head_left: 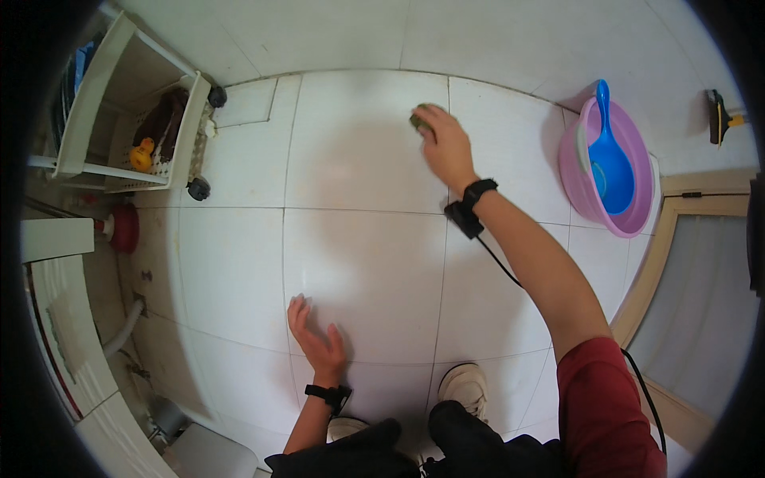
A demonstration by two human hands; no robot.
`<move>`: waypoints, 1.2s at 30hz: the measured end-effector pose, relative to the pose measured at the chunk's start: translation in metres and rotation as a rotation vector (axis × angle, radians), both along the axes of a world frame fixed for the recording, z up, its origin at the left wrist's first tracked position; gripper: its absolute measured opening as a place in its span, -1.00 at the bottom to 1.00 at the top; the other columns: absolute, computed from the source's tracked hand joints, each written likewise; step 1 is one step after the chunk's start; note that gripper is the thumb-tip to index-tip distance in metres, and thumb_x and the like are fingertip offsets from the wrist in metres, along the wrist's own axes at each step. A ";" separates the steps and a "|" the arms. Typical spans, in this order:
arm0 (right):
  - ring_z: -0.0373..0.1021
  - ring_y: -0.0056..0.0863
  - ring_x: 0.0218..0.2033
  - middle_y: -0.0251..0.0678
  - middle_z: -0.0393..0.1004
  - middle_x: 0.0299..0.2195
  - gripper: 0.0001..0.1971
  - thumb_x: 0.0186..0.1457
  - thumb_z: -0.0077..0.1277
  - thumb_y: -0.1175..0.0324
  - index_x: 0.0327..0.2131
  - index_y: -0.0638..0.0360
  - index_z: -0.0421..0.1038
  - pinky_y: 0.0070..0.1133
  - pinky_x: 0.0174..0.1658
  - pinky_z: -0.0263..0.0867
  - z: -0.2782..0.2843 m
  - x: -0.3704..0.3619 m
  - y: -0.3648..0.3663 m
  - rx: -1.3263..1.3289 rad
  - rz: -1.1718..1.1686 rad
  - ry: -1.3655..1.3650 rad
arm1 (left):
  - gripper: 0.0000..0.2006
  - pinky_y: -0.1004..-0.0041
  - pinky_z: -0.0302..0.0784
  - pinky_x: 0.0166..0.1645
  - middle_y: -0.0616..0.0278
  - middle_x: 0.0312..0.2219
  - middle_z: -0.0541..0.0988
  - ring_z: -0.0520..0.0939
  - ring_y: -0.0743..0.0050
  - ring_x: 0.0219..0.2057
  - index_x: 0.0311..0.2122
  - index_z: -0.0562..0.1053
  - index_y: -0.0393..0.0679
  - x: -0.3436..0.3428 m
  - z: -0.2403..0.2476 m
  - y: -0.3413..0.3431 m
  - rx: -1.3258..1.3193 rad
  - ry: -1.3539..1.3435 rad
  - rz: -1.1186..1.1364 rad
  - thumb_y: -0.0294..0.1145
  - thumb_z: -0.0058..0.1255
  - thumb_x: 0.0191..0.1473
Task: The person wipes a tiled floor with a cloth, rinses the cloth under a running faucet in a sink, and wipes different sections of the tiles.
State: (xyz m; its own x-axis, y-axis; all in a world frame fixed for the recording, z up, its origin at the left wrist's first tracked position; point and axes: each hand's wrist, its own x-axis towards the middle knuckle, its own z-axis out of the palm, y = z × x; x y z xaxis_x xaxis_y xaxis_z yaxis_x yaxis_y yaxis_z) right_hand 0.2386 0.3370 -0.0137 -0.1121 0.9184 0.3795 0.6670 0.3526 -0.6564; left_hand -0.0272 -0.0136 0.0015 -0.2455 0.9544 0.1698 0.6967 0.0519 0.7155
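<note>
My right hand (448, 147) reaches far out over the white tiled floor (366, 263), close to the wall. Its fingers are closed on a small dark green scouring pad (418, 123), which is mostly covered by the hand. The pad seems to rest against the floor tile. Nearer to me, my left hand (317, 338) hovers low over the tiles with fingers spread, holding nothing. Both wrists wear black straps with small boxes, and a black cable trails from the right one.
A lilac basin (567, 163) with a blue dipper (612, 163) stands at the right wall beside a framed door (677, 295). At left are a wheeled rack (195, 131) holding a yellow rubber duck (142, 155), a red plunger (124, 229) and a grey pipe (126, 328). A squeegee (719, 118) hangs at far right.
</note>
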 end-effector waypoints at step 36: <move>0.40 -0.03 0.13 -0.13 0.49 0.12 -0.60 0.07 -0.02 0.63 0.02 0.22 0.52 -0.29 0.16 0.38 -0.009 -0.116 0.029 -0.032 0.166 0.058 | -0.44 -0.04 0.08 0.45 -0.18 0.28 0.31 0.24 -0.26 0.36 0.24 0.25 -0.28 0.004 -0.001 0.008 0.000 -0.031 0.036 -0.35 0.07 0.16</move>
State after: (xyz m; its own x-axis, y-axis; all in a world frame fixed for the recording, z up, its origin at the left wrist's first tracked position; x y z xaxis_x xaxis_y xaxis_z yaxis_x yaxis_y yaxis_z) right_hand 0.1225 0.3656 -0.0224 -0.2421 0.9007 0.3606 0.5616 0.4332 -0.7049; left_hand -0.0227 -0.0058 0.0004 -0.2849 0.9449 0.1613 0.6719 0.0768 0.7367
